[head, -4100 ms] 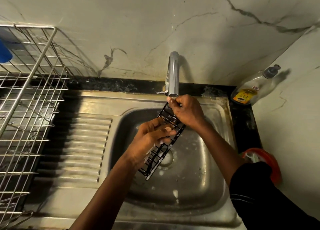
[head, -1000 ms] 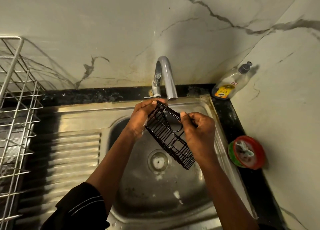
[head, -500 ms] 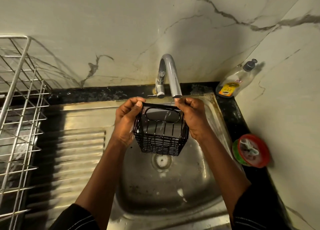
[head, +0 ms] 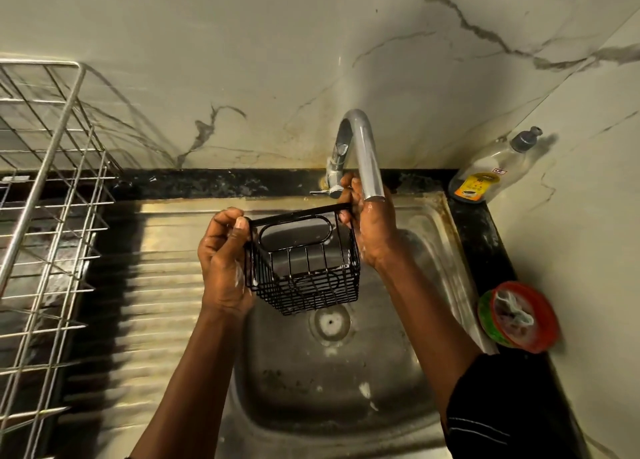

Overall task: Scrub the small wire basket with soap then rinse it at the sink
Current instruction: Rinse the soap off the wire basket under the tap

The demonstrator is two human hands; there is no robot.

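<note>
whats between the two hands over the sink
The black wire basket, held at its top rim by the left hand and the right hand, above the sink. The head view shows it.

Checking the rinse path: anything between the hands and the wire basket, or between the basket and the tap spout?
Hands: nothing; left hand and right hand each hold the wire basket at its top rim. Spout: the right hand lies directly under the tap spout, with the basket's opening to its left.

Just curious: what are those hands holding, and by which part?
The small wire basket, by its top rim: left hand at one end, right hand at the other.
</note>
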